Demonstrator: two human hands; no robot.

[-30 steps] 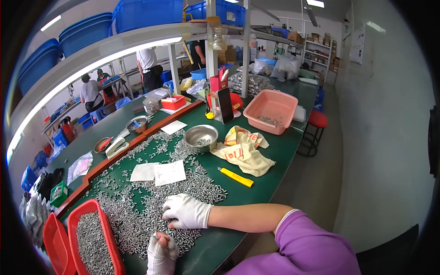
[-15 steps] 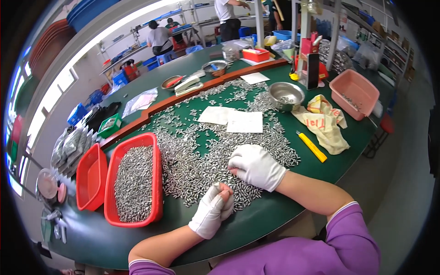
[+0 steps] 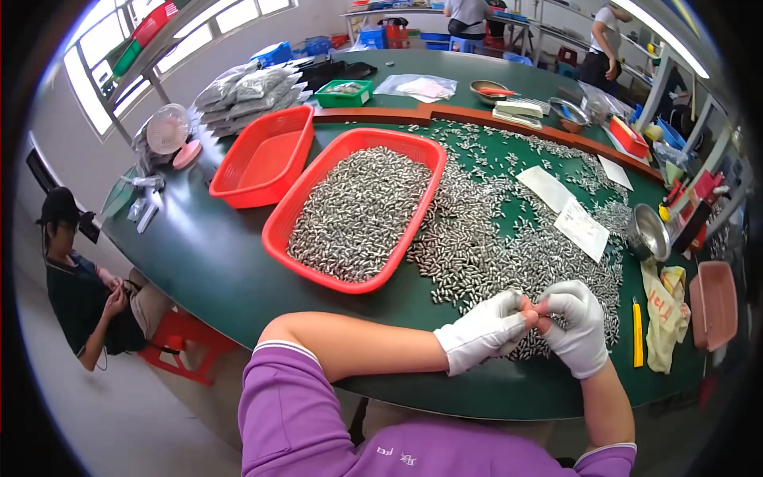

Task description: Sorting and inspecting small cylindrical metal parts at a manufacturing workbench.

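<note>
Head view: the left hand (image 3: 485,332) and right hand (image 3: 576,326), both in white gloves, meet fingertip to fingertip over the green bench (image 3: 199,254), closed in a pinch on something too small to make out, probably one of the small metal cylinders (image 3: 493,246). These lie heaped just beyond the grip, long axes every way. They look hard, light and slippery, best pinched at mid-length. The red tray (image 3: 280,230) holding more sits beyond, to the left.
</note>
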